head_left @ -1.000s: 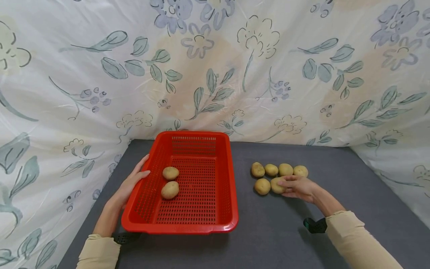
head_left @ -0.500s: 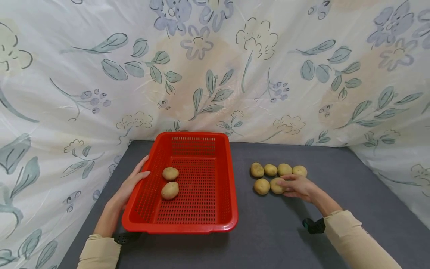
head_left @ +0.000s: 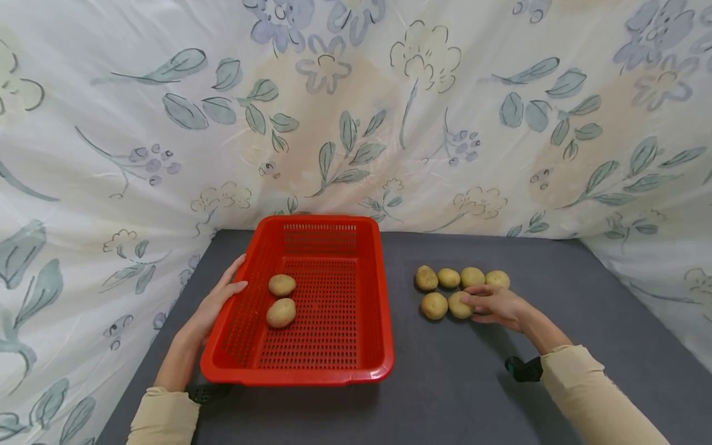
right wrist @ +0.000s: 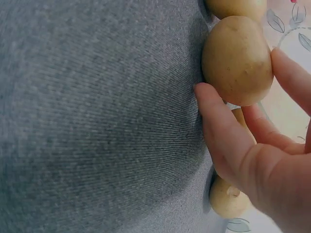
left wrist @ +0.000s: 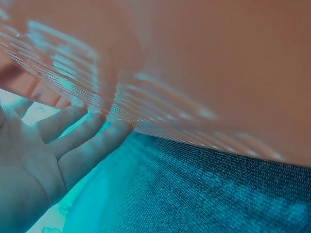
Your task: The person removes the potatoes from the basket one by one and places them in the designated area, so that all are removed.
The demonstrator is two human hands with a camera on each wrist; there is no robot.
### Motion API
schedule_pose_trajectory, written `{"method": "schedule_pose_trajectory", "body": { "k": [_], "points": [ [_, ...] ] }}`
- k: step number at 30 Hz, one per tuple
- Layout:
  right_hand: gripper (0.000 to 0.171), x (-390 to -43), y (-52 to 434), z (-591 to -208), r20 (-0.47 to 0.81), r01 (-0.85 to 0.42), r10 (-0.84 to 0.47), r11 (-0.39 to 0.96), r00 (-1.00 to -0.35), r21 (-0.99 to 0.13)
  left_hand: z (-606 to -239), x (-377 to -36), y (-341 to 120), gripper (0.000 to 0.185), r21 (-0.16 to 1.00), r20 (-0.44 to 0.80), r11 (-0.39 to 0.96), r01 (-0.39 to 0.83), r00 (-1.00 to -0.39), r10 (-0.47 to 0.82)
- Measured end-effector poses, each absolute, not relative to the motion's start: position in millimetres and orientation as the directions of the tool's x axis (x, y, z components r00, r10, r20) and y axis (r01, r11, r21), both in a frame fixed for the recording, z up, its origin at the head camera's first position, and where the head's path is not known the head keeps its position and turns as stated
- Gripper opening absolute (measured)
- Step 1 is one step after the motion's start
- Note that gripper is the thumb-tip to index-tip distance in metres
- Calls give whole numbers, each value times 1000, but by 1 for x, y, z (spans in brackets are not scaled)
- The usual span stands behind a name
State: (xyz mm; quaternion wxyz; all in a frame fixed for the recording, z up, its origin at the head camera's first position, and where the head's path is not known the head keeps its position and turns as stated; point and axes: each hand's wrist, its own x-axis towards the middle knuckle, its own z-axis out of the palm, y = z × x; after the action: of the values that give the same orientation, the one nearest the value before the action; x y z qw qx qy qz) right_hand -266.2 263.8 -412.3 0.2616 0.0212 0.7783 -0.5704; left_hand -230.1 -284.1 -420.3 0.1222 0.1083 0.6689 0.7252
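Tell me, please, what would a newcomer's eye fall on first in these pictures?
The bright red basket on the grey table stands out first, left of centre, with two potatoes inside and the left hand resting against its outer left wall. To its right, loose potatoes cluster on the table, where the right hand pinches one potato between thumb and fingers. A flower-printed cloth hangs behind.
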Motion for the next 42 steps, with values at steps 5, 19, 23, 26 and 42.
{"method": "schedule_pose_trajectory", "body": {
  "k": [5, 19, 23, 26, 42],
  "points": [
    [73, -264, 264, -410, -439, 342, -246, 354, -864, -870, -419, -231, -285, 62, 997, -2, -69, -26, -945, 327],
    [69, -262, 264, -412, -439, 370, -226, 291, -870, -882, -417, -232, -284, 62, 998, 3, -58, -17, -944, 331],
    [65, -262, 266, -414, -431, 370, -218, 269, -876, -889, -417, -232, -283, 62, 998, 0, -60, -21, -945, 327],
    [63, -261, 268, -416, -423, 367, -223, 252, -878, -896, -417, -232, -283, 62, 998, -1, -60, -22, -946, 325],
    [74, -257, 267, -424, -399, 350, -223, 229, -889, -908, -421, -231, -284, 62, 998, 7, -60, -14, -943, 333]
  ]
}}
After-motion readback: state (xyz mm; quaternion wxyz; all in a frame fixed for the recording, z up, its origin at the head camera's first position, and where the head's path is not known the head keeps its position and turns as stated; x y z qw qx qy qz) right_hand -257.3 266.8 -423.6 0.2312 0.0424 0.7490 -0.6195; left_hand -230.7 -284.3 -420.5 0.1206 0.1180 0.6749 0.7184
